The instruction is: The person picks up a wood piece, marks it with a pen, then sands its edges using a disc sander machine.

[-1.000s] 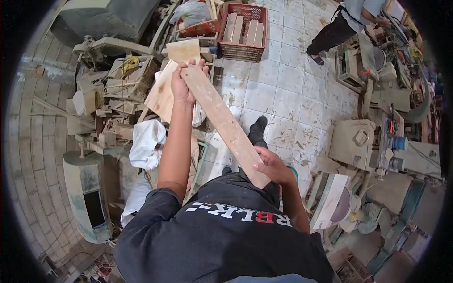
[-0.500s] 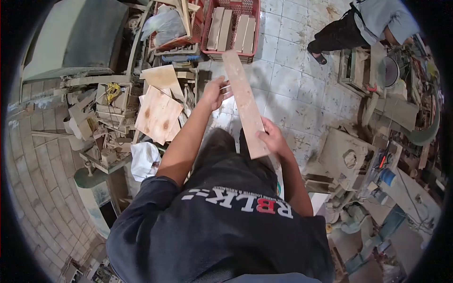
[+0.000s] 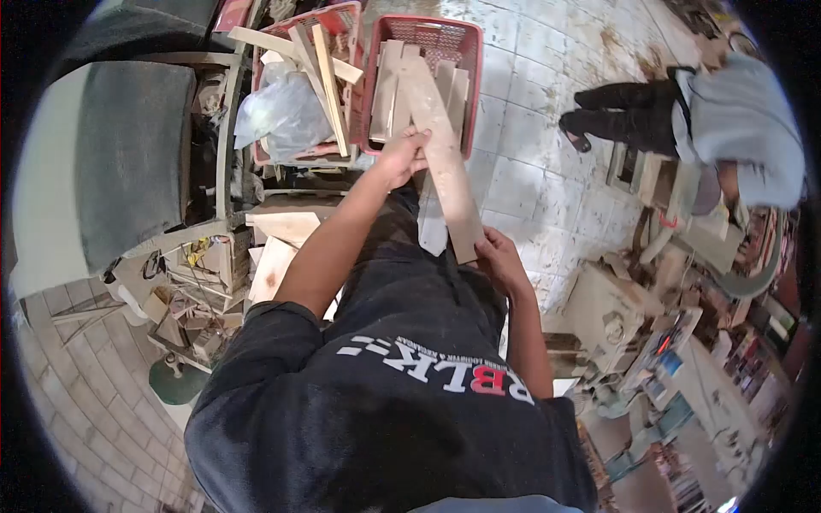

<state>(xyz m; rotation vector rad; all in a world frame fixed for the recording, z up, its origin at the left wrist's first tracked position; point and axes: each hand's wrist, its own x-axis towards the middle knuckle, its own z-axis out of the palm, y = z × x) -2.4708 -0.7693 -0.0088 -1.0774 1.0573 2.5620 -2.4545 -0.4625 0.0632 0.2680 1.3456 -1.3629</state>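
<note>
Two hands are closed on one long wooden plank [image 3: 445,154], each near an end, so that its length is steadied from both sides and kept from swinging. The left hand [image 3: 402,158] is wrapped around the plank's left edge toward the far end, fingers curled over the top face; the right hand [image 3: 499,261] is clasped at the near end, just beside the body, with the thumb laid along the edge. The plank is held tilted, its far end raised and pointed forward, and that end lies over the open top of a red plastic crate [image 3: 470,60], where several similar boards [image 3: 386,81] are already stacked flat, side by side (whether the held plank touches them cannot be told). Between the two grips most of the plank is left bare and unsupported. A second, smaller strip of wood appears to hang under the plank near the right hand, though its hold cannot be made out. Just left of the crate a second red basket [image 3: 295,158] is seen, filled with loose sticks and a clear plastic bag [image 3: 282,111]. Well apart, on the tiled floor [image 3: 530,128] to the right, another person [image 3: 727,111] in a pale shirt is bent over a machine.
</note>
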